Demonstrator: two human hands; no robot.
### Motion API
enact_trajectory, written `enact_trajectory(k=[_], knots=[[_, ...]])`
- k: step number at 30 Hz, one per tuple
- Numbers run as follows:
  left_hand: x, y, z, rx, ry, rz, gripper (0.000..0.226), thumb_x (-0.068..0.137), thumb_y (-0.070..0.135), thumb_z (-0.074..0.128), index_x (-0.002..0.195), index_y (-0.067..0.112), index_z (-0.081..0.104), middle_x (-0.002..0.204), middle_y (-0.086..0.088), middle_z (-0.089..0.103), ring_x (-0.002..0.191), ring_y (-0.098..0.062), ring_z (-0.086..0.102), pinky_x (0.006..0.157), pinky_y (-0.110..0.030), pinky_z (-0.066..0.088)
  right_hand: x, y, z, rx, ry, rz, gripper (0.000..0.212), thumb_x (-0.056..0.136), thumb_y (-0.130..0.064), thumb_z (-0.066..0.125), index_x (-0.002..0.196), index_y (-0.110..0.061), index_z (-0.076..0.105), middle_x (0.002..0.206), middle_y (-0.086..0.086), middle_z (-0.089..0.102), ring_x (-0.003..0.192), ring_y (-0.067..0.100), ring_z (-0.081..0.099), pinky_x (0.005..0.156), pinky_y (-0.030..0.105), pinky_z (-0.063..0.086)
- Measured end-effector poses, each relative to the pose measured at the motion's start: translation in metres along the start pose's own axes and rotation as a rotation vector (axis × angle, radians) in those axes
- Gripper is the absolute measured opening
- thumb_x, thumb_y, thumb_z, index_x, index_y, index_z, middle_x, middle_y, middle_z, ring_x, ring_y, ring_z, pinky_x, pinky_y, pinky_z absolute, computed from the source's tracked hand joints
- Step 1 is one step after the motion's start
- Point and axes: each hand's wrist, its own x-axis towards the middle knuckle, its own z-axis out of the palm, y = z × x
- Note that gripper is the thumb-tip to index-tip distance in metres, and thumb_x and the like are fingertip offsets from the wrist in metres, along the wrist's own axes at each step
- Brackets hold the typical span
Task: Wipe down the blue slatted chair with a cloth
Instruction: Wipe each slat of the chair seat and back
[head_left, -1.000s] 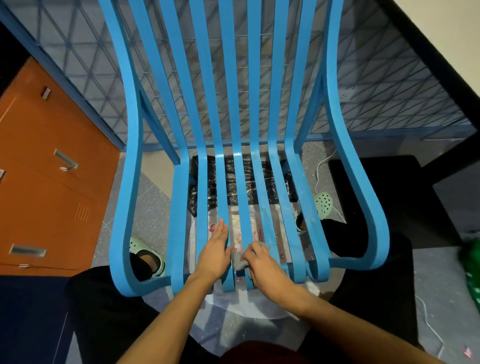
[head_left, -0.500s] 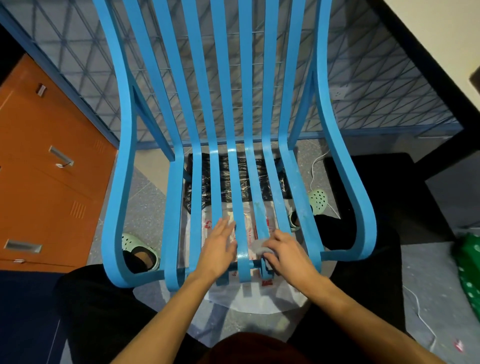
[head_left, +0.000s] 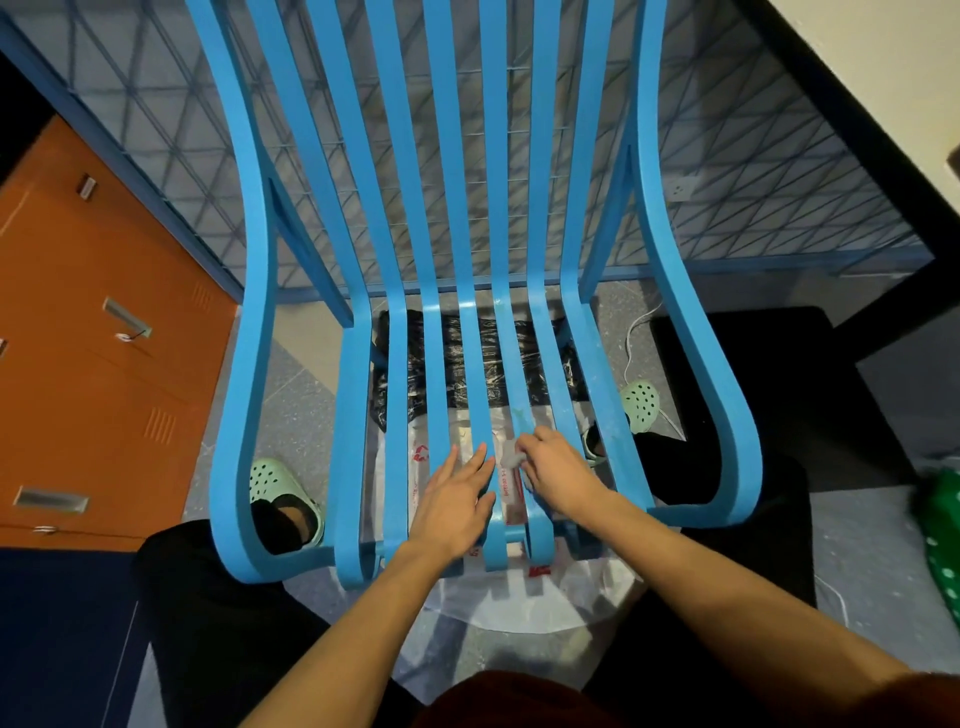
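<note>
The blue slatted chair (head_left: 353, 405) stands right in front of me, its seat slats running away from me and its back slats rising at the top. My left hand (head_left: 454, 499) lies flat with straight fingers on the middle seat slats near the front edge. My right hand (head_left: 558, 475) grips a small grey cloth (head_left: 511, 453) and holds it against a seat slat just right of centre. Most of the cloth is hidden under my fingers.
An orange metal cabinet (head_left: 104, 364) stands at the left. A wire mesh panel (head_left: 753, 182) is behind the chair. Under the seat lie a black plastic bag (head_left: 452, 364) and a white printed bag (head_left: 519, 597). My feet in pale green clogs (head_left: 280, 493) flank the chair. A white cable (head_left: 636, 338) lies on the floor.
My right hand has slid the cloth away from me along the slat, from the seat's front edge towards the middle. My left hand has stayed flat on the slats.
</note>
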Motion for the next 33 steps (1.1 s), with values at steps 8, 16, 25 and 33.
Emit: enact_trajectory(k=[8,16,25,33], knots=[[-0.001,-0.001,0.0,0.007,-0.016,-0.004,0.056,0.101,0.038,0.037,0.153,0.03,0.016,0.159,0.017,0.003,0.149,-0.019,-0.007,0.122,-0.041,0.006,-0.049,-0.009,0.01,-0.047,-0.046,-0.02,0.025,0.092,-0.005,0.05,0.116,-0.01,0.054,0.114,0.01,0.048,0.104,0.028,0.051,0.086,0.036,0.045],[0.009,0.003,-0.004,0.003,-0.034,-0.007,0.057,0.103,0.035,0.035,0.154,0.026,0.012,0.16,0.015,0.002,0.149,-0.015,-0.007,0.122,-0.044,0.005,-0.067,-0.004,0.016,-0.016,-0.143,-0.076,0.021,0.091,-0.006,0.056,0.11,-0.012,0.057,0.112,0.007,0.047,0.101,0.027,0.056,0.096,0.039,0.049],[0.008,0.007,-0.006,-0.001,-0.06,-0.021,0.059,0.102,0.035,0.036,0.154,0.027,0.01,0.16,0.014,0.001,0.149,-0.017,-0.002,0.121,-0.045,0.003,0.0,-0.001,0.002,0.018,-0.054,0.057,0.033,0.09,0.001,0.051,0.12,-0.009,0.054,0.112,0.012,0.049,0.094,0.032,0.058,0.078,0.034,0.044],[0.008,0.006,-0.006,-0.003,-0.063,-0.01,0.058,0.103,0.033,0.035,0.154,0.027,0.009,0.16,0.015,-0.001,0.149,-0.018,-0.001,0.121,-0.045,0.001,-0.026,-0.008,0.017,-0.041,-0.003,0.075,0.032,0.089,0.003,0.047,0.118,-0.009,0.053,0.114,0.011,0.047,0.102,0.029,0.052,0.081,0.034,0.043]])
